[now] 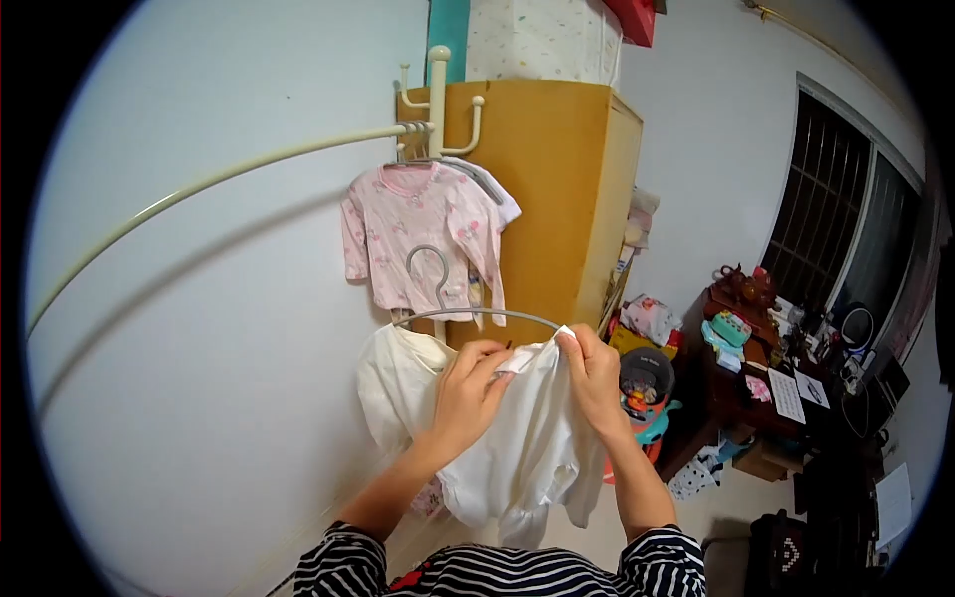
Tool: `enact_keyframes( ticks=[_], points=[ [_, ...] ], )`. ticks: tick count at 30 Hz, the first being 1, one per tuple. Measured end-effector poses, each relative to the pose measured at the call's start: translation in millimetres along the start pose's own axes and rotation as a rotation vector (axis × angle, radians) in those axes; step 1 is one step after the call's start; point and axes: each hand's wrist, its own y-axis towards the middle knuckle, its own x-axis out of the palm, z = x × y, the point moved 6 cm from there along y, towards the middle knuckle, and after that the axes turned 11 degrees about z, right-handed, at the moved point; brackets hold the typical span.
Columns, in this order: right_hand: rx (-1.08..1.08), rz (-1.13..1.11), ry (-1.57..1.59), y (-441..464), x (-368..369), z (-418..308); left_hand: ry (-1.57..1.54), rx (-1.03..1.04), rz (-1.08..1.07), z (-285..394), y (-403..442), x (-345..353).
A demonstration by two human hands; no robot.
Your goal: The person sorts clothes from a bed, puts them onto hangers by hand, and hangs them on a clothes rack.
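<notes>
A white garment hangs on a grey hanger in front of me. My left hand is closed on the garment's neckline near the middle. Its fingers pinch a fold of the white cloth. My right hand grips the garment's shoulder at the right end of the hanger, with the thumb on the cloth. The hanger's hook stands free, in front of a pink patterned top that hangs on the rack.
A cream rack rail curves along the wall from a post with hooks. Behind it stands a wooden cabinet with boxes on top. A cluttered dark desk and a barred window are at the right.
</notes>
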Motion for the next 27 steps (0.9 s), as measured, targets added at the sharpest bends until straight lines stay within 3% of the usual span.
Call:
enact_keyframes(
  ticks=[2,6,9,13,15,16,18,19,20,22,23,24,26,27],
  points=[
    [0.026,0.023,0.039,7.5,23.6,-2.1,0.152,0.228,0.159,12.4,12.1,-22.2],
    [-0.029,0.064,0.127,24.7,77.6,-23.3,0.218,0.265,0.218,-31.7,26.7,-29.7],
    [-0.04,0.089,0.151,35.7,109.3,-31.5,0.019,0.148,0.463,-70.4,35.4,-43.7],
    [-0.052,0.114,0.113,54.9,137.7,-36.3,-0.019,0.231,0.521,-94.8,45.2,-62.4],
    [-0.051,0.103,0.101,62.3,151.5,-35.6,-0.053,-0.108,0.296,-121.9,58.9,-59.8],
    [-0.05,0.122,0.103,66.5,158.2,-33.6,-0.054,-0.11,0.297,-125.0,65.0,-64.8],
    [-0.055,0.138,0.109,74.1,169.2,-32.1,-0.423,-0.358,-0.012,-143.4,80.4,-53.4],
    [-0.051,0.144,0.106,77.2,172.0,-34.1,-0.602,-0.351,-0.141,-150.4,91.1,-49.9],
    [-0.046,0.149,0.102,80.5,174.9,-34.8,-0.602,-0.351,-0.137,-157.2,95.9,-50.9],
    [-0.06,0.163,0.086,91.0,179.3,-34.8,-0.41,-0.298,0.092,-167.0,106.2,-68.1],
    [-0.036,0.2,0.113,98.2,177.8,-33.6,-0.168,-0.054,0.166,-157.9,110.4,-81.3],
    [-0.013,0.238,0.142,105.5,176.6,-31.3,-0.167,-0.051,0.168,-158.5,110.2,-87.5],
    [-0.022,0.278,0.186,120.4,177.6,-24.3,0.081,0.176,0.317,-144.2,105.0,-109.3],
    [-0.017,0.28,0.126,128.5,178.6,-19.8,0.093,0.148,0.3,-159.2,102.4,-111.3]
  ],
)
